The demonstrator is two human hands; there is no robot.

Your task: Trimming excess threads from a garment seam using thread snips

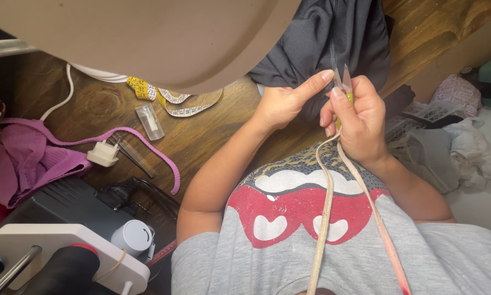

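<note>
The snips [345, 82], small thread clippers with a yellow-green grip, sit in the right hand [357, 117], blades pointing up and slightly apart over the dark grey garment [333, 38]. The right hand's fingers are curled tight around the grip. The left hand [286, 101] is just beside it, pinching the garment's edge, its forefinger stretched out so the tip touches the blades. The garment lies on the far part of the wooden table [212, 131], hanging partly under a tan lampshade-like form. A beige strap [324, 213] runs from the right hand down across the person's grey printed shirt.

To the left on the table lie a yellow tape measure [171, 98], a clear plastic case [150, 121], a white plug [103, 154] with its cord, and pink fabric [21, 158]. A sewing machine [65, 251] stands at the lower left.
</note>
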